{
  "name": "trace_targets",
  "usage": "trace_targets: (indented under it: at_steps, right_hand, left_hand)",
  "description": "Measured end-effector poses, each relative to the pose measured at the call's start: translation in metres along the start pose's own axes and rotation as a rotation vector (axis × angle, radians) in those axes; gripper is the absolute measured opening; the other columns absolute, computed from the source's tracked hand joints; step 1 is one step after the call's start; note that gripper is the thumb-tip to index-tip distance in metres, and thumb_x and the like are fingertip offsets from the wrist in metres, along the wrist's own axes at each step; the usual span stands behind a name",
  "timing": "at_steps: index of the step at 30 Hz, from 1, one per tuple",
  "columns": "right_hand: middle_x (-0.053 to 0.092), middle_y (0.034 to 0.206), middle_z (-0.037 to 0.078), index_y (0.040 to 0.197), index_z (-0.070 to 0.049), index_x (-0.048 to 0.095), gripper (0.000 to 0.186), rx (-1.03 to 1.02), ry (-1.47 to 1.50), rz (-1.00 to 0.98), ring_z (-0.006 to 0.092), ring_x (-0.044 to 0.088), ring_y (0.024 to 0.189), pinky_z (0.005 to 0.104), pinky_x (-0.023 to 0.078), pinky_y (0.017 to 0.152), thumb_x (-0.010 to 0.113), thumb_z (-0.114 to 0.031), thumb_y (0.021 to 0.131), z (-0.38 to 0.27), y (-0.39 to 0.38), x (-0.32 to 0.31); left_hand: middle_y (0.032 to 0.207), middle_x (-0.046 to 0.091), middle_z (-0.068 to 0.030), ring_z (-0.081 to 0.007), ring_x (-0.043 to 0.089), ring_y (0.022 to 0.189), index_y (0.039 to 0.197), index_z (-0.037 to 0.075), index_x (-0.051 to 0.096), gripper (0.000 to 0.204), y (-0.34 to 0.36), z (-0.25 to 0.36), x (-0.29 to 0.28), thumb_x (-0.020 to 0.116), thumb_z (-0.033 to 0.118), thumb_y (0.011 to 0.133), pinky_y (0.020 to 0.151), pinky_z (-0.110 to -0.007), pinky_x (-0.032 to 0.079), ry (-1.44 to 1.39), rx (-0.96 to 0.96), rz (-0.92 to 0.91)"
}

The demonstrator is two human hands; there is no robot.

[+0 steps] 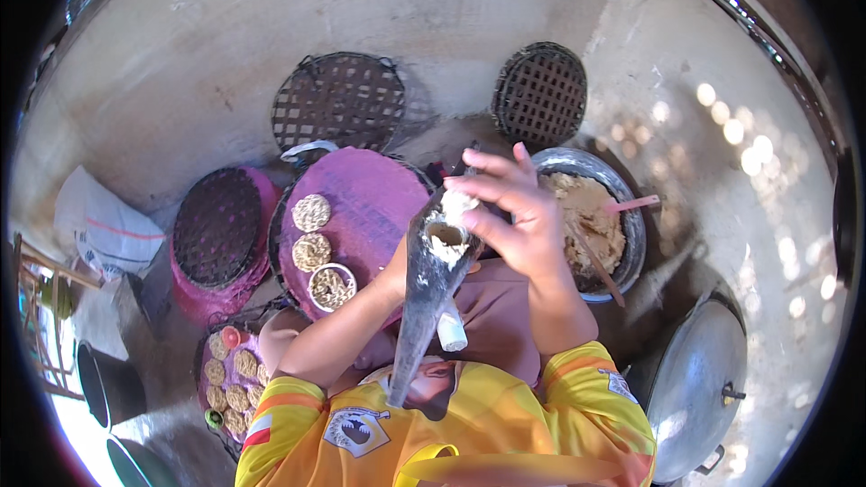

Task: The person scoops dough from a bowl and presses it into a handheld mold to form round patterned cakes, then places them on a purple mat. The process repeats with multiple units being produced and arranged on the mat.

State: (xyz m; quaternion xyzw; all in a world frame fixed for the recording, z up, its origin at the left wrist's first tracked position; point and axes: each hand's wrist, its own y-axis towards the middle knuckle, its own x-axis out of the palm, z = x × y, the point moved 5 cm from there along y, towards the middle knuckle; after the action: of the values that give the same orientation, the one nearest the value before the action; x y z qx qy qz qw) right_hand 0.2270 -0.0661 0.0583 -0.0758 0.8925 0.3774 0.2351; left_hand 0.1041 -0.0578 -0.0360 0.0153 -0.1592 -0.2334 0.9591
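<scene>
A dark wooden dough press (429,280) with a long tapering handle is held in front of my chest. My left hand (399,263) grips it from the left side, its fingers mostly hidden behind the wood. Pale dough sticks around the round hole in the press. Just above that hole, my right hand (516,209) pinches a lump of pale dough (457,205) between thumb and fingers, other fingers raised. Below the press shows a whitish cylindrical piece (451,332). To the right stands a metal basin (637,257) of dough with a wooden stick (597,266) and a pink-handled utensil (636,204).
On the left, a round purple-covered tray (379,182) bears coiled noodle-like rounds (311,214) and a white ring (332,287). A second tray of rounds (236,394) sits lower left. Woven trays (539,95) lean on the wall. A large metal lid (699,388) stands lower right.
</scene>
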Motion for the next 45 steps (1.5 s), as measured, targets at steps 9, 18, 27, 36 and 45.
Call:
trace_targets:
  at_steps: [9,18,27,36,45]
  right_hand:
    - [0.068,0.089,0.008,0.092,0.001,0.067,0.015,0.35,-0.238,0.586,0.015,0.062,0.081,0.0257,0.046,0.075,0.063,-0.009,0.081,0.084,-0.11,-0.118]
    - [0.066,0.097,0.01,0.092,-0.017,0.065,0.02,1.431,-0.982,0.079,0.0337,0.06,0.097,0.049,0.035,0.091,0.061,-0.03,0.077,0.241,-0.306,-0.155]
    - [0.067,0.089,0.013,0.09,-0.02,0.069,0.017,1.378,-1.151,0.067,0.0288,0.065,0.084,0.0413,0.051,0.071,0.056,-0.027,0.081,0.205,-0.293,-0.187]
    - [0.067,0.087,0.015,0.087,-0.007,0.07,0.019,1.442,-1.274,-0.024,0.0258,0.067,0.084,0.0365,0.052,0.07,0.056,-0.015,0.077,0.237,-0.288,-0.196]
    - [0.067,0.086,0.017,0.083,-0.005,0.07,0.02,1.284,-1.188,-0.078,0.0311,0.066,0.083,0.0389,0.053,0.072,0.052,-0.014,0.078,0.254,-0.274,-0.165]
  left_hand:
    - [0.102,0.06,-0.0111,-0.0191,0.06,0.085,0.108,0.003,0.055,0.037,-0.003,-0.043,0.008,0.07,0.003,0.075,0.074,-0.034,0.052,-0.477,-0.403,-0.073]
    - [0.104,0.057,-0.0159,-0.0233,0.058,0.095,0.11,-0.003,0.053,0.036,0.009,-0.033,0.005,0.067,0.008,0.079,0.087,-0.037,0.051,-0.232,0.124,-0.407]
    - [0.086,0.05,-0.0077,-0.0175,0.053,0.074,0.084,0.002,0.055,0.037,0.007,0.023,0.021,0.072,0.006,0.051,0.064,-0.029,0.043,-0.109,0.15,-0.159]
    - [0.085,0.046,-0.0078,-0.0192,0.053,0.074,0.085,0.003,0.055,0.037,0.002,0.065,0.014,0.069,0.005,0.051,0.069,-0.032,0.043,-0.087,0.267,-0.148]
    - [0.087,0.047,-0.0087,-0.0195,0.053,0.076,0.088,0.003,0.056,0.04,0.009,0.074,0.032,0.071,0.007,0.051,0.07,-0.032,0.044,-0.142,0.329,-0.226]
